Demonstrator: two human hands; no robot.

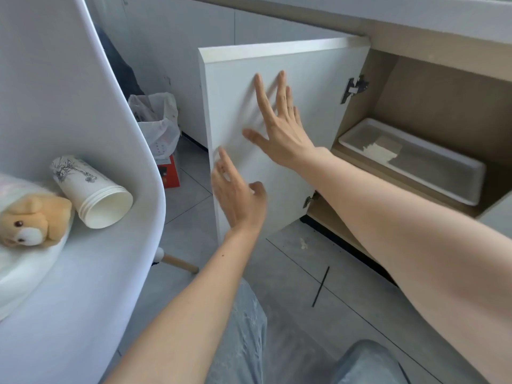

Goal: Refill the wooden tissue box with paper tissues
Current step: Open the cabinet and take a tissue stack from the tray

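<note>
A white cabinet door (313,87) stands swung open below a counter. My right hand (277,126) lies flat against the door's inner face, fingers spread. My left hand (238,195) is lower, at the door's free edge, fingers apart and touching the panel. Neither hand holds anything. Inside the cabinet a white tray (448,187) rests on the shelf with a pale folded paper piece (382,152) in it. No wooden tissue box is in view.
A white chair (91,151) at the left carries a stack of paper cups (94,192) lying on its side and a plush toy (30,220). A bin with a plastic bag (158,120) and a red box (170,173) stand behind. A black stick (320,286) lies on the tiled floor.
</note>
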